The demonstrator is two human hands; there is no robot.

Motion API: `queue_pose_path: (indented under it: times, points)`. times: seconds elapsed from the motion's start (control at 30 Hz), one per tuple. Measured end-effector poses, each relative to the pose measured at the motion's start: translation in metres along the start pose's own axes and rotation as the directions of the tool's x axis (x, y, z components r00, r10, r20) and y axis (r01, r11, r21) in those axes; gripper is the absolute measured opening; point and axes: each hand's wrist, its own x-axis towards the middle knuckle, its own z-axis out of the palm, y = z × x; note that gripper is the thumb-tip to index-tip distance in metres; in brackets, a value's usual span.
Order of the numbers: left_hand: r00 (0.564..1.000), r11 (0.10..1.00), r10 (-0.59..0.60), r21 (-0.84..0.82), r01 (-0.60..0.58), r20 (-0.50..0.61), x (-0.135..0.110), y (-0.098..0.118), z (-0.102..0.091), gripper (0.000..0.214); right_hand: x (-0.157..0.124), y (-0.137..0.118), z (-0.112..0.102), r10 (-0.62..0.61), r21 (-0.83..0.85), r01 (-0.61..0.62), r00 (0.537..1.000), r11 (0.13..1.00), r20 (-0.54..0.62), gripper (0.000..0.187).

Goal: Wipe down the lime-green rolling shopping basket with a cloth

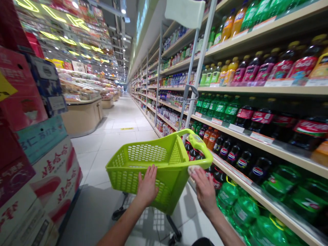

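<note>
A lime-green shopping cart (166, 196) stands side-on in front of me on dark legs with casters. My left hand (148, 184) lies flat against the near side of its basket, fingers stretched up to the rim. At the handle end, my right hand (203, 186) presses a crumpled whitish cloth or tissue (194, 168) against the underside of the handle (202, 147). The fingers are bent over the cloth, which partly hides it. Through the perforated walls the basket's inside shows green plastic.
Shelves of bottled drinks (256, 118) run along the right, close to the cart handle. Stacked drink cartons (51, 177) stand on the left. A rounded display counter (82, 114) is farther left, beside the tiled aisle (123, 119). A pole with a pale sign (185, 13) rises behind the handle.
</note>
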Motion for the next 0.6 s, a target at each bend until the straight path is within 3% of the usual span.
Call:
queue_pose_path:
  times: [0.07,0.13,0.2,0.27,0.33,0.4,0.5,0.6]
  points:
    - [1.0,1.0,0.006,0.003,-0.006,0.004,-0.001,0.002,-0.001,0.078,0.011,0.013,-0.005,0.175,-0.042,-0.181,0.978,0.983,-0.112,0.044]
    - [1.0,1.0,0.005,-0.001,-0.005,0.002,-0.002,0.004,-0.001,0.077,0.016,0.016,-0.004,0.262,-0.047,-0.272,0.952,0.961,-0.155,0.045]
    - [1.0,1.0,0.01,-0.007,-0.01,-0.004,-0.002,0.007,-0.002,0.077,0.009,0.005,0.003,0.212,-0.026,-0.215,0.973,0.976,-0.094,0.047]
    - [1.0,1.0,0.021,-0.01,-0.021,-0.008,-0.002,0.009,-0.003,0.076,-0.005,-0.01,0.011,0.054,0.022,-0.054,0.998,0.998,0.031,0.049]
    - [0.999,0.999,0.038,-0.01,-0.038,-0.005,-0.002,0.01,-0.005,0.075,-0.015,-0.016,0.015,-0.056,0.061,0.049,0.993,0.997,0.105,0.05]
    - [0.999,0.999,0.045,-0.01,-0.045,-0.001,-0.003,0.009,-0.005,0.074,-0.014,-0.007,0.01,0.014,0.037,-0.017,0.998,0.999,0.067,0.05]
    - [1.0,1.0,-0.017,-0.003,0.017,-0.001,-0.005,0.006,-0.003,0.073,0.002,0.015,0.001,0.228,-0.032,-0.232,0.969,0.972,-0.099,0.05]
    - [0.999,0.999,-0.049,0.015,0.049,-0.019,-0.007,0.004,-0.001,0.075,0.001,0.015,0.006,0.201,-0.046,-0.205,0.977,0.978,-0.072,0.049]
